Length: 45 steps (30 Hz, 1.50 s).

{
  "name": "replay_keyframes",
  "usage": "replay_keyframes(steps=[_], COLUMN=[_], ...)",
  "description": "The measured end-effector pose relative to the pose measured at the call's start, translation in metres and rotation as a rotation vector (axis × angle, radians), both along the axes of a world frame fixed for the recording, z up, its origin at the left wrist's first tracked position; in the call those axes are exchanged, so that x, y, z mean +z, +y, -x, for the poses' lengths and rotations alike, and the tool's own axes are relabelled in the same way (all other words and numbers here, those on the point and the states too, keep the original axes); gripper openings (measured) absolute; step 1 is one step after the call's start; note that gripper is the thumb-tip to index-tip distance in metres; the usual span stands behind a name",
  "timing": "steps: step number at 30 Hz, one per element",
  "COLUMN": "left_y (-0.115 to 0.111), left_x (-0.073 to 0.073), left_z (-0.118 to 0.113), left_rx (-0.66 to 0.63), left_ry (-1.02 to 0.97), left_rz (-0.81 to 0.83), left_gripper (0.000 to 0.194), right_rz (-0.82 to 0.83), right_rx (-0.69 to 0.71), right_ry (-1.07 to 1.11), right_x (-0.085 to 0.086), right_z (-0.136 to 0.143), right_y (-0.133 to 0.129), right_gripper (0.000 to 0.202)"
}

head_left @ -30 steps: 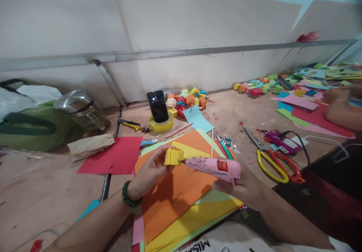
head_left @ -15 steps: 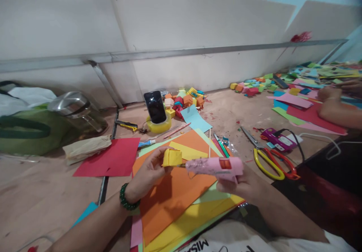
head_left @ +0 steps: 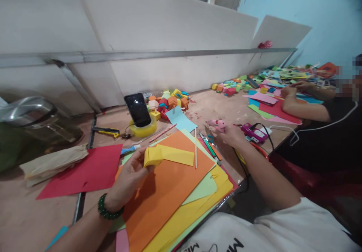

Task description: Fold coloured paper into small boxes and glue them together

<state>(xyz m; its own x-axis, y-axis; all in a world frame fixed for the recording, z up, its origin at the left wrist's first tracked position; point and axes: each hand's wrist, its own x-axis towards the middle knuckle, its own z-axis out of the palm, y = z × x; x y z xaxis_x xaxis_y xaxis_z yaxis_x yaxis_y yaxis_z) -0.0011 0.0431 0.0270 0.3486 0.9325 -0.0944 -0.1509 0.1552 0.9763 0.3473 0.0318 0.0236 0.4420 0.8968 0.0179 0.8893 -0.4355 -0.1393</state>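
Observation:
My left hand (head_left: pixel 132 172), with a green bead bracelet at the wrist, pinches a small yellow paper box (head_left: pixel 152 157) above the orange sheet (head_left: pixel 169 184). A yellow paper strip (head_left: pixel 178 155) lies on that sheet, just right of the box. Stretched out to the right, my right hand (head_left: pixel 232 135) is closed round the handle of a pink hot glue gun (head_left: pixel 216 124), low over the table beyond the paper stack. Part of the grip is hidden by the hand. A thin white stick (head_left: pixel 195 148) lies at the stack's right side.
Scissors (head_left: pixel 260 151) lie partly hidden under my right forearm, near a purple device (head_left: pixel 254 132) with a cable. A phone (head_left: pixel 137 109) leans in a tape roll (head_left: pixel 143 127) before piled paper cubes (head_left: pixel 169 103). Left are a cutter (head_left: pixel 106 131) and jar (head_left: pixel 42 120). Another person's arm (head_left: pixel 305 106) works at right.
My right hand has carried the glue gun away from the yellow box, forward to the table. My left hand still holds the box. The view has turned right.

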Motion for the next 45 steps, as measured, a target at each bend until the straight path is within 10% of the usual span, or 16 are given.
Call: replay_keyframes(steps=[8, 13, 20, 27, 31, 45], left_y=[0.001, 0.001, -0.001, -0.005, -0.013, -0.021], left_x=[0.005, -0.002, -0.018, -0.019, -0.015, -0.009], left_z=[-0.001, -0.001, 0.004, 0.0, -0.002, -0.005], left_rx=[0.078, 0.023, -0.106, -0.171, -0.179, -0.222], left_ry=[0.006, 0.037, 0.022, 0.0, 0.053, 0.226], left_rz=[0.049, 0.031, -0.07, -0.101, -0.133, -0.301], left_gripper=[0.054, 0.052, 0.038, 0.036, 0.036, 0.032], right_rz=[-0.071, -0.103, -0.042, -0.711, -0.822, -0.825], right_rx=[-0.109, 0.332, 0.406, 0.763, 1.019, 1.031], right_ry=[-0.084, -0.075, -0.136, 0.357, 0.541, 0.546], right_x=[0.011, 0.013, -0.019, 0.028, 0.044, 0.019], right_z=[0.001, 0.034, 0.02, 0.078, 0.13, 0.149], right_y=[-0.033, -0.038, -0.013, -0.063, -0.074, -0.059], right_gripper=[0.05, 0.027, 0.018, 0.009, 0.014, 0.011])
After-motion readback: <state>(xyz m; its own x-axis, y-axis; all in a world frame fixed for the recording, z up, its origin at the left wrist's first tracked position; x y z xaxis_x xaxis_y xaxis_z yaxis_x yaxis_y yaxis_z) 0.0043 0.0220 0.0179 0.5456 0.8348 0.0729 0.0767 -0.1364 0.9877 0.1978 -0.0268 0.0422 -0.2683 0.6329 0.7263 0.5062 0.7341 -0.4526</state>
